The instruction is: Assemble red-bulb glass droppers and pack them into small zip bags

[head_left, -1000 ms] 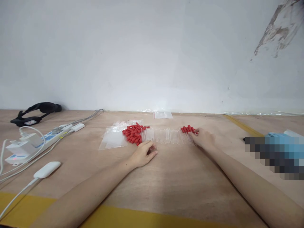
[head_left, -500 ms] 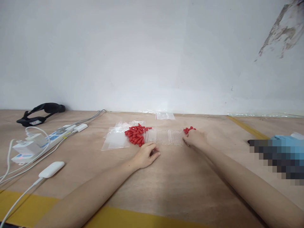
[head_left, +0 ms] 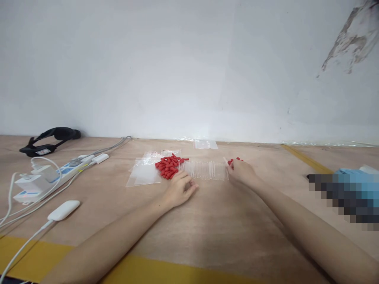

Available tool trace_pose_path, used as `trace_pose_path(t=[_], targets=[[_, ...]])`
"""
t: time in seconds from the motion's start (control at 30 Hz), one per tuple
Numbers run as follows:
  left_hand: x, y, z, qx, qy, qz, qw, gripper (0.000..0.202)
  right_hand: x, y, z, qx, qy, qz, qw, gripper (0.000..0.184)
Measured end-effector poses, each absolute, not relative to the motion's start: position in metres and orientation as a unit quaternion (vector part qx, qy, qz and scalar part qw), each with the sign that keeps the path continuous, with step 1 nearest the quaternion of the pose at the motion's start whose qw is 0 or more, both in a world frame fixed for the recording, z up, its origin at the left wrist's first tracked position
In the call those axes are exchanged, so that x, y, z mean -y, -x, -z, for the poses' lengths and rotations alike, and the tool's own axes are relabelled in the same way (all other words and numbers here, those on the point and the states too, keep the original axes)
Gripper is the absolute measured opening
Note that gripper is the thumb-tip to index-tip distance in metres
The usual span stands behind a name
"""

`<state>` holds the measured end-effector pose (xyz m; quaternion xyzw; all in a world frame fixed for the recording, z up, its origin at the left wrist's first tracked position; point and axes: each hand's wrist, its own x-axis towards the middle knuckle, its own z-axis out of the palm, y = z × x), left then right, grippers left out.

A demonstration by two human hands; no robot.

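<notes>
A row of thin clear sticks or tubes [head_left: 204, 170] lies side by side on the table between my hands. My right hand [head_left: 242, 172] is pinched closed at the row's right end, on what looks like one thin clear tube [head_left: 226, 162] standing slightly tilted. Partly behind those fingers sit a few red bulb-shaped pieces [head_left: 230, 162]. My left hand [head_left: 180, 190] rests at the row's lower left, fingers loosely bent and thumb apart, with nothing visible in it. Just beyond it is a heap of red rubbery-looking pieces [head_left: 167, 165] with rounded ends and narrow necks.
Clear plastic bags [head_left: 143, 173] lie left of the red heap, another bag [head_left: 205, 144] by the wall. Further left are a power strip [head_left: 66, 171] with chargers, a white corded device [head_left: 63, 210] and a black headset strap [head_left: 50, 142]. A blue item [head_left: 355, 183] is at right, partly pixelated.
My left hand has shifted slightly up, its fingers more extended towards the row. My right hand has moved a little left, and a thin tube now shows tilted at its fingertips.
</notes>
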<state>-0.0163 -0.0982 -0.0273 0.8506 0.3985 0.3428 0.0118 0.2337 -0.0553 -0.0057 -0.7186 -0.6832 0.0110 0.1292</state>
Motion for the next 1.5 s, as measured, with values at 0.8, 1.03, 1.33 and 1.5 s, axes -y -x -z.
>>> trace_pose_path(t=[0.8,1.03,1.33,1.5], targets=[[-0.043,-0.002,-0.018,-0.598,-0.794,-0.111,0.01,0.013,0.12,-0.204,0.032,0.856,0.427,0.094,0.277,0.023],[-0.036,0.007,-0.019,-0.586,-0.773,-0.243,0.003,0.012,0.109,-0.207,0.048,0.854,0.418,0.066,0.302,0.022],[0.079,0.023,0.014,-0.406,-0.819,-0.377,0.146,0.015,0.114,-0.204,0.038,0.842,0.428,0.062,0.321,0.026],[0.112,0.02,0.035,-0.411,-0.828,-0.347,0.158,0.017,0.118,-0.199,0.035,0.85,0.406,0.032,0.335,0.024]])
